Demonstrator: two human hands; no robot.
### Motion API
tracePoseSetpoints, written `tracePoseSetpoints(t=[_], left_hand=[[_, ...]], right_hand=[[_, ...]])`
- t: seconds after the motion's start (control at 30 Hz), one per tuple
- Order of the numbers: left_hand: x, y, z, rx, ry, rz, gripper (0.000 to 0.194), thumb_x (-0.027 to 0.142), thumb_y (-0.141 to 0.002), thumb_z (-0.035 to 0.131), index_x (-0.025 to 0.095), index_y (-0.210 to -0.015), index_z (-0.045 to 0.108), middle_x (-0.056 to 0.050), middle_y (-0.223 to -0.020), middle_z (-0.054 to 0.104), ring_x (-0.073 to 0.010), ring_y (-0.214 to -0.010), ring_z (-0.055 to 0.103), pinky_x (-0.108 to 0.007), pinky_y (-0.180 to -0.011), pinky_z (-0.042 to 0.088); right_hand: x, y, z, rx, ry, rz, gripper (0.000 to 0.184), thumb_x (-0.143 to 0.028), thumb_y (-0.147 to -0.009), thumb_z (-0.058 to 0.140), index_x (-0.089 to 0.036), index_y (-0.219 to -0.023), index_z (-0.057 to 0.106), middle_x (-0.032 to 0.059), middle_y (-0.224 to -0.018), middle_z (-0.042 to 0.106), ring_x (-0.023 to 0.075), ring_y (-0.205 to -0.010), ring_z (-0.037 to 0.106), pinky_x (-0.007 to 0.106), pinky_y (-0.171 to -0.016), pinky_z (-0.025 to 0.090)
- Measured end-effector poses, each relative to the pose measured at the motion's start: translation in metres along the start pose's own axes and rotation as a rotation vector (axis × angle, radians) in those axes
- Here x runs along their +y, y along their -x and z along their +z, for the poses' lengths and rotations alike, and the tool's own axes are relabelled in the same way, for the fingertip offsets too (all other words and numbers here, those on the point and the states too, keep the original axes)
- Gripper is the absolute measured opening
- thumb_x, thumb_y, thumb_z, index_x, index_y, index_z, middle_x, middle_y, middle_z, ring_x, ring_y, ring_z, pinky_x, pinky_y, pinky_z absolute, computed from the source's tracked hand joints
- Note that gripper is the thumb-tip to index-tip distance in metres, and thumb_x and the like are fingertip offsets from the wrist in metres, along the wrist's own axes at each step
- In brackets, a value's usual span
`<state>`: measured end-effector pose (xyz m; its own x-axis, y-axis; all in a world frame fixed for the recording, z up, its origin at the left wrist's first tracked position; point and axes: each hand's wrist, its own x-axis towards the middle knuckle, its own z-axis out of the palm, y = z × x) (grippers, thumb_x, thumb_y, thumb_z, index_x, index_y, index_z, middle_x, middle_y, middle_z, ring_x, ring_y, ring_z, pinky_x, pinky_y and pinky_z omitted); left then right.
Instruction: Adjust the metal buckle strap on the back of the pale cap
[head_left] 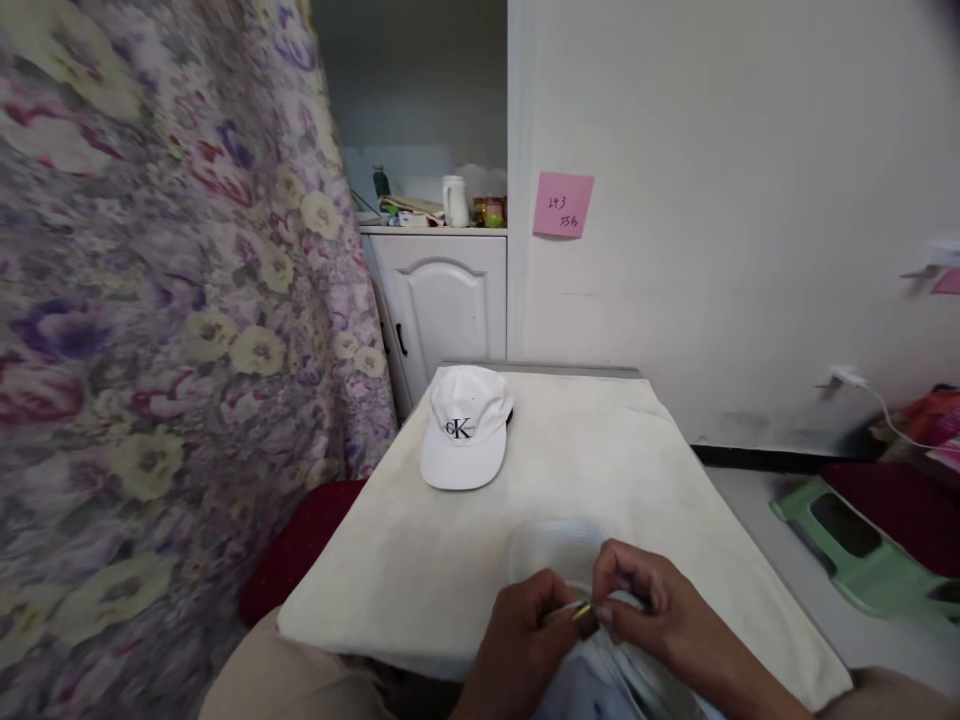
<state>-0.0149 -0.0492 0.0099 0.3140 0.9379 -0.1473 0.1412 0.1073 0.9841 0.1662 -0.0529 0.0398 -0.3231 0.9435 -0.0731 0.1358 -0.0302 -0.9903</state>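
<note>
At the table's near edge I hold a pale, whitish-blue cap (559, 548), its rounded brim pointing away from me. My left hand (529, 630) is closed at the cap's back, its thumb and fingers pinching a small gold-coloured metal buckle (586, 621). Just right of the buckle, my right hand (651, 605) pinches the thin pale strap. The strap's tip is mostly covered by the fingers, and the cap's lower part is blurred. Farther back on the left lies a white cap (466, 425) with black CK lettering, brim toward me, untouched.
A cream cloth covers the table (600, 450). On the left hangs a floral curtain (187, 300) beside a red seat (307, 540). A green stool (862, 550) stands at right. Behind are a white cabinet (454, 295) and a wall with a pink note (563, 205).
</note>
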Motion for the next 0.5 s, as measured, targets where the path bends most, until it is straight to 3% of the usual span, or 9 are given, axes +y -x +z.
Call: tracePoseSetpoints(t=[0.27, 0.5], left_hand=[[-0.011, -0.005, -0.004, -0.056, 0.106, -0.001, 0.032, 0.046, -0.074, 0.070, 0.020, -0.064, 0.054, 0.006, -0.060, 0.040, -0.0134, -0.063, 0.033, -0.029, -0.058, 0.022], [0.000, -0.006, -0.007, -0.127, 0.113, 0.015, 0.032, 0.046, -0.072, 0.069, 0.019, -0.064, 0.053, 0.006, -0.059, 0.042, -0.0133, -0.061, 0.033, -0.030, -0.058, 0.024]], right_hand=[[0.003, 0.005, 0.005, 0.008, 0.005, -0.015, 0.011, -0.031, -0.085, 0.061, -0.020, -0.084, 0.063, -0.0007, -0.071, 0.063, 0.0199, -0.075, 0.057, 0.032, -0.072, 0.041], [0.001, 0.004, 0.005, 0.012, 0.001, 0.002, 0.008, -0.027, -0.082, 0.064, -0.020, -0.084, 0.060, -0.0039, -0.068, 0.058, 0.0159, -0.064, 0.056, 0.030, -0.066, 0.041]])
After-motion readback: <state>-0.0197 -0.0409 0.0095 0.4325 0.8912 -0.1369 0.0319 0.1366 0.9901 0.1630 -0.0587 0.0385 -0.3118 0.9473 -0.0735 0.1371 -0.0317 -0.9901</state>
